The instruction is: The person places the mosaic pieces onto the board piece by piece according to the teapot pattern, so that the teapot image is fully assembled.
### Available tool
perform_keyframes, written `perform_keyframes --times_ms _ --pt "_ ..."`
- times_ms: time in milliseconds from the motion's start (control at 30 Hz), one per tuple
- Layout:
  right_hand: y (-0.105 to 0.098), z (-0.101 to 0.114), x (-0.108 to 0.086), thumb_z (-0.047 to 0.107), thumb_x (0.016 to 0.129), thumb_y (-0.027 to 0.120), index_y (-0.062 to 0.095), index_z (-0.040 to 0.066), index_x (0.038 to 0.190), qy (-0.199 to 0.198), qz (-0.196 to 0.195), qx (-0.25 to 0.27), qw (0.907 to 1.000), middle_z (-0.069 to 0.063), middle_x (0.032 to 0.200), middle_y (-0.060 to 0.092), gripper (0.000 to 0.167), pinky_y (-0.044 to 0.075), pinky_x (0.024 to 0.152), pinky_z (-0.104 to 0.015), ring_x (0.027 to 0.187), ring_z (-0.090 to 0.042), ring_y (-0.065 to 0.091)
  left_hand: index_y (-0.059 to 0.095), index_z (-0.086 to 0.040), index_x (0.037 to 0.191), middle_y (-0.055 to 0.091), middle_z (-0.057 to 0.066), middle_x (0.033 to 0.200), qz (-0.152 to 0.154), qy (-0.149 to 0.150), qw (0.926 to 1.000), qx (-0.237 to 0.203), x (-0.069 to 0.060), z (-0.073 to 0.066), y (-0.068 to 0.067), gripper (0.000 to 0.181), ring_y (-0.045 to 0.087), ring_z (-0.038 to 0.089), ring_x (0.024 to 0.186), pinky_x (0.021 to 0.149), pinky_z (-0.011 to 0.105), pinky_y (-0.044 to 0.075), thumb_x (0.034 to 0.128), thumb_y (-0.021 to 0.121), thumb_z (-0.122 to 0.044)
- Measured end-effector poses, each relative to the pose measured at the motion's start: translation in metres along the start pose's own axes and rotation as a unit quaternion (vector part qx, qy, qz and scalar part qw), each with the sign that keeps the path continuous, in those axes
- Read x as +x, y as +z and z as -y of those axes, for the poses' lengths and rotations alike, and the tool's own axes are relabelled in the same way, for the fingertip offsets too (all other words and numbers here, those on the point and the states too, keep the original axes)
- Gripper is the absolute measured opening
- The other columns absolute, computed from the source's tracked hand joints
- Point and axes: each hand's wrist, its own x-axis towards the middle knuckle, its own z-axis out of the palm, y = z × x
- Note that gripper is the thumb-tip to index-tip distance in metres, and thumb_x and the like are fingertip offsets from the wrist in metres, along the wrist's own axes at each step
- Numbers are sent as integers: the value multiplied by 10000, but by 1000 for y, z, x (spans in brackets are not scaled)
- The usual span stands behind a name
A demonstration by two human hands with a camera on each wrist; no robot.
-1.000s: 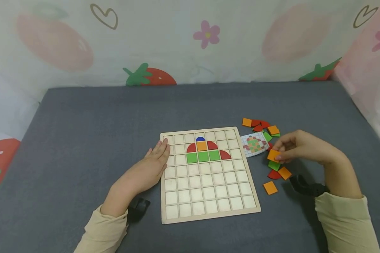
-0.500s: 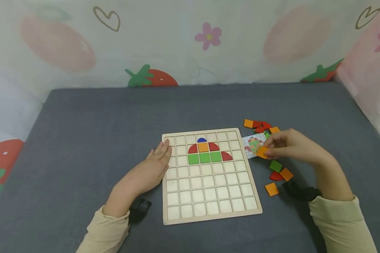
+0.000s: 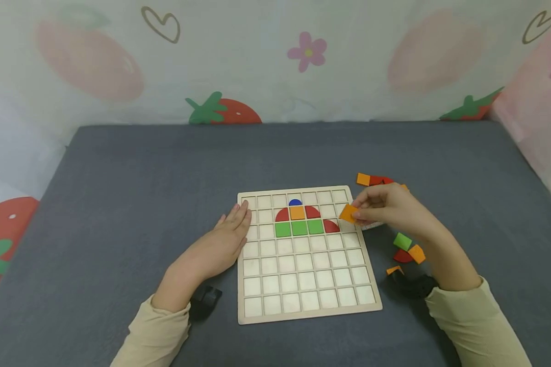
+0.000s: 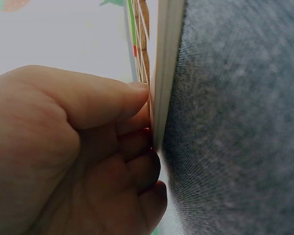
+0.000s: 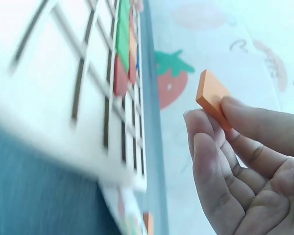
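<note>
Right hand: pinched one orange tile between thumb and fingers, the other fingers bent.
Orange tile: sat tilted at the right hand's fingertips, above the board's right edge.
Left hand: lay with fingers nearly straight and close together, touching the board's left edge.
Board: lay flat between the hands.
Set tiles: blue, red, orange and green, in the board's squares, right of the left hand's fingertips.
Card: lay partly hidden below the right hand.
Loose tiles: lay on both the far and near sides of the right hand.
</note>
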Motion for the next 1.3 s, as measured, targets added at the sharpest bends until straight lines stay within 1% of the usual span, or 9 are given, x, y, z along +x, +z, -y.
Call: perform_keyframes --times_ms 200,267,433,600,667,767,967,1167,1300 --pt "18 11 15 32 872 655 655 -45 960 -148 164 -183 9996 -113 853 675 117 553 711 -352 771 -278 656 280 148 1406 162 279 1511 -16 17 10000 -73 0 -1 -1 496 153 384 1398 1099 507 211 987 435 -68" --pt "26 14 20 23 876 647 659 -46 952 -277 272 -231 9990 -107 848 681 104 550 710 -344 773 -266 655 273 145 1409 155 276 1513 9 0 10000 -72 -1 0 -1 498 146 381 1400 1101 505 207 991 431 -75" --pt "54 21 32 3 867 652 667 -43 944 -599 593 -223 9962 -82 840 685 90 535 691 -311 754 -222 644 262 133 1419 140 260 1522 65 -135 9998 -156 -4 2 -2 500 118 368 1408 1109 501 189 996 426 -76" --pt "80 26 37 17 844 686 677 -12 893 -700 791 -405 9936 -35 790 677 58 513 696 -289 723 -149 623 260 124 1425 143 249 1526 54 -151 9996 -215 -4 3 -2 504 118 359 1410 1110 498 186 995 428 -78" --pt "86 28 38 16 835 695 677 -11 868 -807 806 -555 9919 -26 761 674 46 509 688 -281 704 -126 613 264 121 1425 144 245 1527 48 -139 9996 -220 -3 3 -1 504 123 358 1410 1109 498 187 995 429 -83" --pt "89 31 39 16 830 700 677 -9 851 -857 789 -650 9911 -22 737 673 40 505 682 -274 688 -120 606 266 114 1428 140 235 1531 71 -125 9997 -213 0 2 0 511 121 352 1412 1111 494 183 994 438 -92" --pt "89 27 43 43 831 711 692 3 871 -697 694 -500 9939 -25 753 678 60 504 706 -290 715 -144 615 264 110 1431 140 234 1532 60 -71 9999 -101 2 3 1 515 119 348 1413 1110 491 188 996 440 -104" --pt "89 24 44 48 825 717 683 -9 871 -359 730 -294 9962 -48 733 685 81 506 738 -302 690 -168 637 275 122 1421 154 251 1522 65 -48 9999 -73 1 2 1 504 132 359 1407 1105 493 204 996 436 -97" --pt "91 24 44 25 814 720 674 -21 834 -129 788 -185 9966 -59 677 671 69 532 675 -296 629 -177 646 277 121 1421 159 247 1523 96 -121 9998 -108 0 0 0 503 133 357 1408 1107 489 201 995 436 -95"
